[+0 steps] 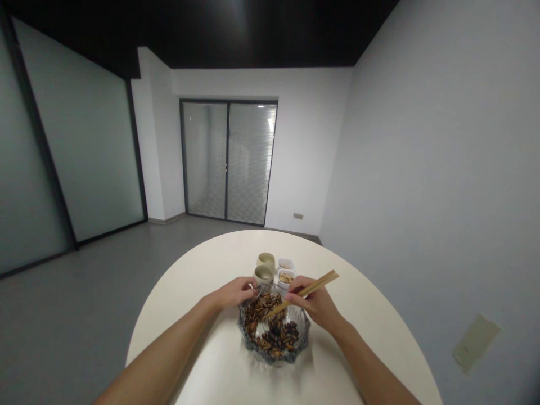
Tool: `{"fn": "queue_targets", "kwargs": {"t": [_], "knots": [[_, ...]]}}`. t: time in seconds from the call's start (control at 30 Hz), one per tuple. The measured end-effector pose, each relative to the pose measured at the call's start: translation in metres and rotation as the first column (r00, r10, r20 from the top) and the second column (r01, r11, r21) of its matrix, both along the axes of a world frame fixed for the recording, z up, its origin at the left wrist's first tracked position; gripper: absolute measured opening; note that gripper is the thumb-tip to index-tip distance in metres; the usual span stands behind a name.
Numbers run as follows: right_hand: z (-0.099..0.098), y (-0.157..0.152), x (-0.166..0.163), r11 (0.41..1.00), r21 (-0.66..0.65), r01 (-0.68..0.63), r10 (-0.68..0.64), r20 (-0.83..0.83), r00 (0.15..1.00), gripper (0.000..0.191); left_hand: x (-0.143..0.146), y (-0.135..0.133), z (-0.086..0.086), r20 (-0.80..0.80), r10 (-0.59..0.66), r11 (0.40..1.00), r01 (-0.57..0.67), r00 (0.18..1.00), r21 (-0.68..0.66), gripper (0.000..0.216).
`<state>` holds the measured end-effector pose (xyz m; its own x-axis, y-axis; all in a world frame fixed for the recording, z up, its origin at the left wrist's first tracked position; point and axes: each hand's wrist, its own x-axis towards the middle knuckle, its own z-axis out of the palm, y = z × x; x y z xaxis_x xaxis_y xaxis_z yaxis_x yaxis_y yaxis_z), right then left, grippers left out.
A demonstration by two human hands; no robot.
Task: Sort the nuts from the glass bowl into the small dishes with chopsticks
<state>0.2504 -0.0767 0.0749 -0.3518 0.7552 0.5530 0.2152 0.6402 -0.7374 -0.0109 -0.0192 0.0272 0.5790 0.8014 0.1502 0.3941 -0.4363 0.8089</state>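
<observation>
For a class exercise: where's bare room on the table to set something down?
Bare tabletop lies between the cups and its left edge, and between the right hand and its right edge. Crowded: cups, white containers, glass bowl and hands cluster centrally.

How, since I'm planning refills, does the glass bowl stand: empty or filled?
Partly filled: brown pieces lie in the glass bowl, some glass bare.

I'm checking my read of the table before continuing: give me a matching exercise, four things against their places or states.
1. Chopsticks
2. Left hand
3. Glass bowl
4. Nearer cup

A. At the bowl's far-left rim
B. Standing beside a white container
C. Gripped in the right hand
D. Holding small brown pieces

Pairs: 1-C, 2-A, 3-D, 4-B.
</observation>
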Motion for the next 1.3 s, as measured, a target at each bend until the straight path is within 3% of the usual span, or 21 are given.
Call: {"fn": "queue_targets", "kwargs": {"t": [0.37, 0.57, 0.77, 1.0, 1.17, 1.3], "knots": [[0.003, 0.001, 0.005, 0.997, 0.034, 0.064, -0.061, -0.099, 0.993, 0.019, -0.001, -0.002, 0.002, 0.010, -0.006, 1.000, 0.007, 1.000, -0.013, 0.032], [0.018, 0.005, 0.008, 0.990, 0.080, 0.113, -0.101, -0.139, 0.985, 0.020, -0.002, -0.002, 0.002, 0.008, -0.017, 1.000, 0.017, 1.000, -0.021, 0.032], [0.034, 0.031, 0.009, 0.949, 0.207, 0.237, -0.190, -0.222, 0.956, 0.019, -0.003, 0.000, 0.000, -0.003, 0.000, 1.000, 0.001, 1.000, 0.027, 0.023], [0.048, 0.074, -0.001, 0.920, 0.189, 0.345, -0.276, -0.315, 0.908, 0.022, -0.005, 0.006, -0.006, 0.021, -0.006, 0.999, 0.007, 1.000, -0.039, 0.026], [0.033, 0.102, -0.012, 0.913, 0.172, 0.370, -0.319, -0.267, 0.910, 0.026, -0.004, 0.004, -0.004, 0.048, -0.011, 0.999, 0.014, 0.999, -0.051, 0.028], [0.012, 0.112, -0.013, 0.913, 0.176, 0.369, -0.359, -0.085, 0.929, 0.028, -0.004, 0.002, -0.001, 0.060, -0.018, 0.999, 0.021, 0.998, -0.049, 0.025]]}}
